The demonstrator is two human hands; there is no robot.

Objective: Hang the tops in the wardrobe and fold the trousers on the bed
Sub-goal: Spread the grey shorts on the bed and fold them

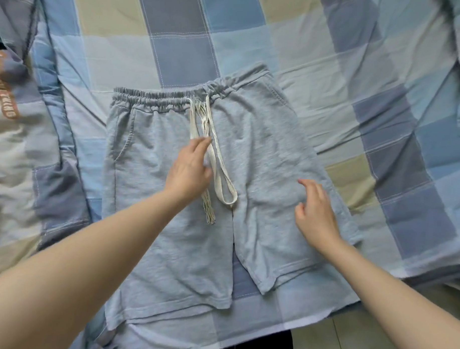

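Grey drawstring shorts lie flat near the bed's front edge, ready for folding. Left hand and right hand rest on them, fingers relaxed, gripping nothing.

The only lettering in view sits on a pale garment at the far left edge of the bed, well to the left of the grey shorts. It is a curved band of orange-brown block capitals running down the cloth, and it is blurred and turned sideways; the lower stretch looks something like "TUNG", but no word can be read with any certainty. The shorts themselves carry no readable label, brand or number, and neither does the checked bed cover.
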